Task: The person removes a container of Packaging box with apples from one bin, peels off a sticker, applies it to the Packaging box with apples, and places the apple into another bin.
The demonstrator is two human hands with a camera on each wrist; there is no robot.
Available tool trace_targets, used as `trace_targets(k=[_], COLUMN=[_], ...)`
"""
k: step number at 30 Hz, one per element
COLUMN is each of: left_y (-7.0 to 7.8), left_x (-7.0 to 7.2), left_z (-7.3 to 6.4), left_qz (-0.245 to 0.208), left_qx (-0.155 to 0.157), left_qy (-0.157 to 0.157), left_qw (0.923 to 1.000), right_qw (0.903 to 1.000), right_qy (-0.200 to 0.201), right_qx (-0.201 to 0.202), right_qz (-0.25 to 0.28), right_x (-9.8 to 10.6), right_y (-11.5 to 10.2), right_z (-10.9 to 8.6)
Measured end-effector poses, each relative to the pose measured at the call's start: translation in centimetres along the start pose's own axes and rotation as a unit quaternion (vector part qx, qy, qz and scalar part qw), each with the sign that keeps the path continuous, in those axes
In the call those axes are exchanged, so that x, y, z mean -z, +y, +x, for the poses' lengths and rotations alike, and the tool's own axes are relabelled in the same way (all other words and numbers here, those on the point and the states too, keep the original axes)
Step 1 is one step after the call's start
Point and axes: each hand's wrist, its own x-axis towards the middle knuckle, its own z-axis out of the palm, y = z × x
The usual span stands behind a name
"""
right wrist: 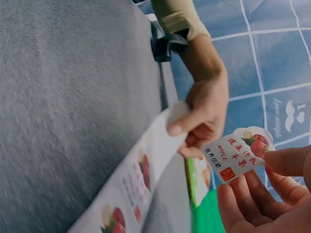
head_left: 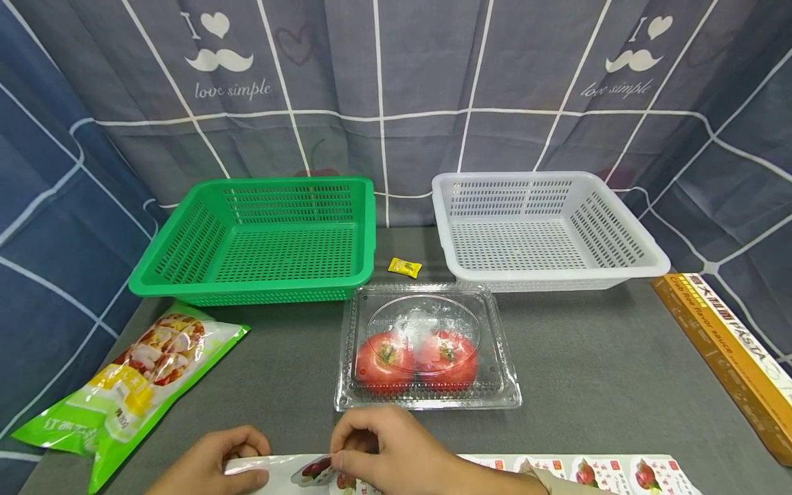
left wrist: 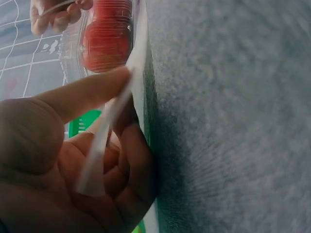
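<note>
A strip of apple stickers [head_left: 615,473] lies along the near table edge. Its left end is pinched between the thumb and fingers of my left hand [head_left: 216,459], as the left wrist view also shows. My right hand [head_left: 390,447] holds a single apple label [right wrist: 238,155] between thumb and fingertips; in the right wrist view it appears apart from the strip. Just beyond the hands sits a clear plastic clamshell box [head_left: 427,401], lid down, with two red tomatoes [head_left: 385,364] inside. No label shows on its lid.
At the back stand a green basket [head_left: 260,283] and a white basket [head_left: 551,275]. Between them lies a small yellow packet [head_left: 405,267]. A green-and-white food bag [head_left: 133,385] is on the left, a long pasta box [head_left: 724,357] on the right. Patterned curtains enclose the table.
</note>
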Motion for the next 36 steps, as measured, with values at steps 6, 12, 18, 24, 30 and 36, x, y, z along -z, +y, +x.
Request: trace_targets(k=[6,12,18,24,30,36], left_y=[0.5,0.8,0.7,0.7,1.1,1.3], left_x=[-0.2,-0.3,-0.3,-0.3,-0.6,-0.8], left_z=[0.2,0.4,0.2,0.2,0.5,0.7], left_qz=[0.125,0.155,0.172,0.19,0.225,0.236], left_qx=[0.041,0.072,0.051,0.044,0.069,0.098], left_qy=[0.045,0.062,0.057,0.049,0.044,0.059], left_qw=[0.9903,0.9834,0.9822,0.9796,0.971,0.9651], right_qw=[0.9982,0.9936,0.981,0.9655,0.9553,0.9438], right_qy=[0.054,0.112,0.191,0.26,0.284,0.305], right_qx=[-0.018,0.011,0.029,0.012,0.018,0.0], right_qz=[0.017,0.014,0.008,-0.015,-0.082,-0.126], right_x=[1.3,3.0,5.0,6.9,8.9,10.3], right_y=[-1.0,-1.4,-1.8,-2.3,-1.7,-1.2], right_z=[-0.5,-1.1,-1.4,-1.8,-2.1,-2.1])
